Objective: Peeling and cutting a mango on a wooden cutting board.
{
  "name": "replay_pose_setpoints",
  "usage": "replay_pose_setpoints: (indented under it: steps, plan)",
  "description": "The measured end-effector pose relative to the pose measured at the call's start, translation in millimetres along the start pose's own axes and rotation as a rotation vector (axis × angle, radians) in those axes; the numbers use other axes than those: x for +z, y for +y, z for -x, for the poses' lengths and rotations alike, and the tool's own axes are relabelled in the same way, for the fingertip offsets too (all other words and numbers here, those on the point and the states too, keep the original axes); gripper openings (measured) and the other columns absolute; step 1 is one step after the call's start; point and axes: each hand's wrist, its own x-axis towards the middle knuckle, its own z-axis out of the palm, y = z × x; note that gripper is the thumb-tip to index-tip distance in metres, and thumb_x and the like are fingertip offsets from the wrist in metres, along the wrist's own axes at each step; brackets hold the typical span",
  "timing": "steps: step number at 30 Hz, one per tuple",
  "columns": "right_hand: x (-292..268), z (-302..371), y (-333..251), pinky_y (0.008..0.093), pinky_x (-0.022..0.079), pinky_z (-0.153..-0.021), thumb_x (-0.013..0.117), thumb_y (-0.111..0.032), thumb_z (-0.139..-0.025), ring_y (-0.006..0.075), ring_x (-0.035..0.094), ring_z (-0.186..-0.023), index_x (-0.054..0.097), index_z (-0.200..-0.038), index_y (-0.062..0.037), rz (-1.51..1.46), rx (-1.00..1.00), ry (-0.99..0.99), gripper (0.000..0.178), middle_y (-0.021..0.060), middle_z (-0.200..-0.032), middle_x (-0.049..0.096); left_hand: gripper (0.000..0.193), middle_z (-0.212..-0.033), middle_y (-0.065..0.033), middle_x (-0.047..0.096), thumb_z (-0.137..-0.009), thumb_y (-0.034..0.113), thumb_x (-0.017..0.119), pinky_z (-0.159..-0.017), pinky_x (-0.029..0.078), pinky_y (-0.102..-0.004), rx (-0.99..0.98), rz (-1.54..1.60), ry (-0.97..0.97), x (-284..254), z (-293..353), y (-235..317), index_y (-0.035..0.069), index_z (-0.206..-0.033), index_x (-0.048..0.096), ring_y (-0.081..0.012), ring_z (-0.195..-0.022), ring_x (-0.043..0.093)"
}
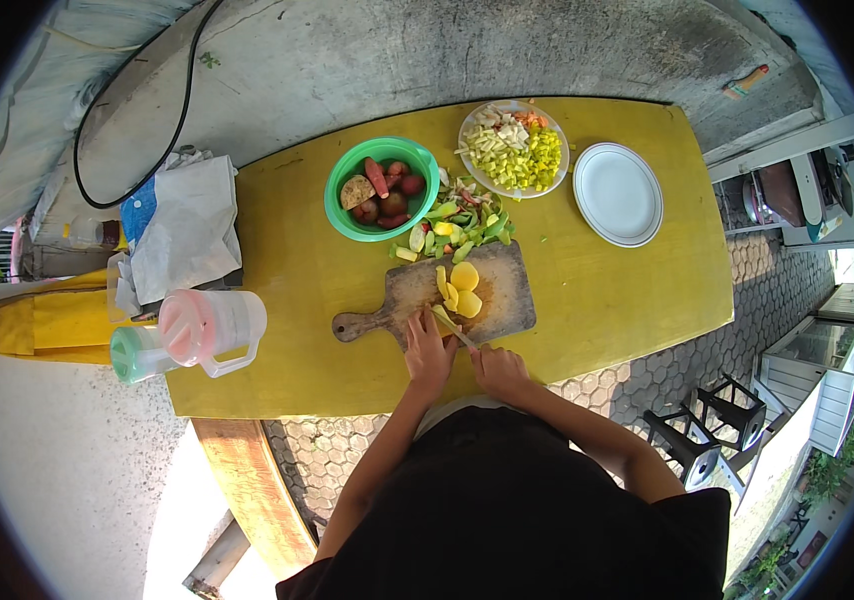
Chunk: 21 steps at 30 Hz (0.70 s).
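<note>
A wooden cutting board with a short handle lies near the front of the yellow table. On it rest several thin yellow slices, of a fruit or vegetable I cannot make out. My right hand is closed around the handle of a knife, whose blade points up and left over the board's front edge. Beside the blade, my left hand presses down with bent fingers on a yellow piece, mostly hidden under them. Green and yellow peelings are heaped just behind the board.
Behind the board stand a green bowl of reddish roots and fruit and a plate of diced pieces. White plates are at the right. Two lidded pitchers, one pink-lidded and one green-lidded, occupy the left corner near a white sack.
</note>
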Motion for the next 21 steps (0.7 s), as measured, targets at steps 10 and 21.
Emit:
replay_pose_setpoints:
  steps: [10,21]
  plan:
    - [3.5,-2.8,-5.3,0.0474,0.049,-0.059,0.032,-0.037,-0.093,0.0394,0.061,-0.061,0.057,-0.075,0.0013,0.048,0.053,-0.088,0.049,0.0218,-0.063,0.06,0.067,-0.119,-0.0176,0.036,-0.074,0.017,0.067,-0.084,0.046,-0.0388,-0.052,0.083,-0.054,13.9,2.0,-10.2,-0.004,-0.128,0.034,-0.0352,-0.111,0.044]
    - [7.9,-27.1,-19.6,0.0457,0.051,-0.063,0.031,-0.039,-0.094,0.0362,0.063,-0.07,0.063,-0.077,-0.0005,0.096,0.066,-0.076,0.052,0.0188,-0.075,0.064,0.065,-0.119,-0.0176,0.034,-0.075,0.019,0.066,-0.085,0.047,-0.0356,0.016,0.01,-0.016,22.3,5.1,-11.7,-0.008,-0.123,0.034,-0.0344,-0.113,0.042]
